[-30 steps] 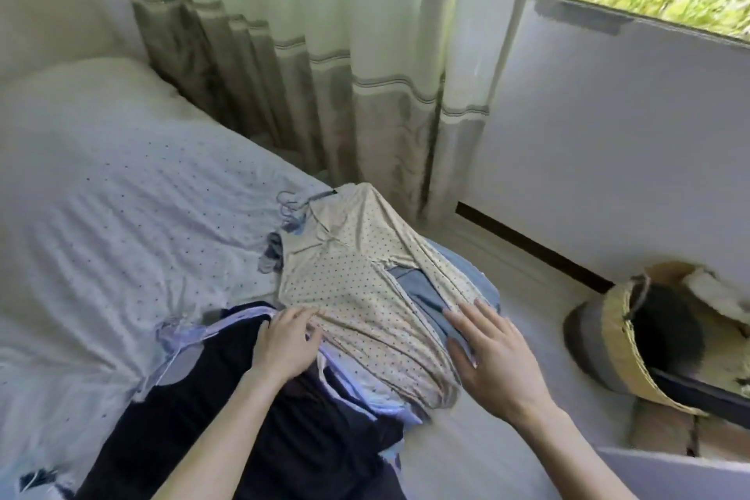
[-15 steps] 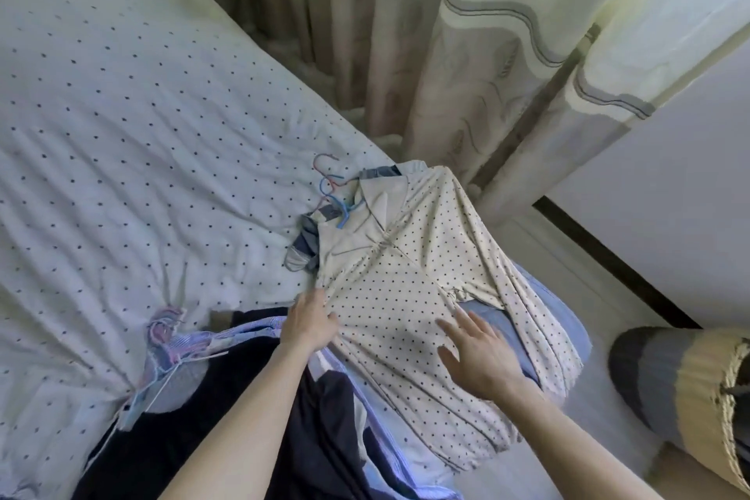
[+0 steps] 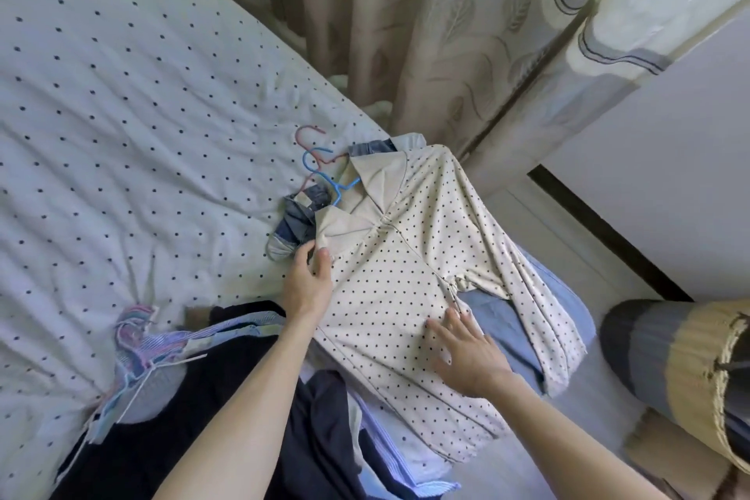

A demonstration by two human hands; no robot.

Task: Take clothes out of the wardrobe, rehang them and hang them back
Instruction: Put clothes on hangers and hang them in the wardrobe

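Ideally, the left hand, pinching the dotted blouse at its shoulder, lifts gently while the flat right hand steadies it.

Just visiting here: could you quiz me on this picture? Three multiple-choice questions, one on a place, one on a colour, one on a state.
1. Where does the dotted blouse lie?
A. In a drawer
B. On the bed
C. On a chair

2. What colours are the hanger hooks by its collar?
A. Green and yellow
B. Blue and pink
C. Black and white

3. How is the right hand?
A. Gripping a hanger
B. Clenched in a fist
C. Flat on the blouse

Answers: 1 B, it is spread over the bed's corner; 2 B, one blue and one pink hook show beside the collar; 3 C, it lies palm down on the fabric.
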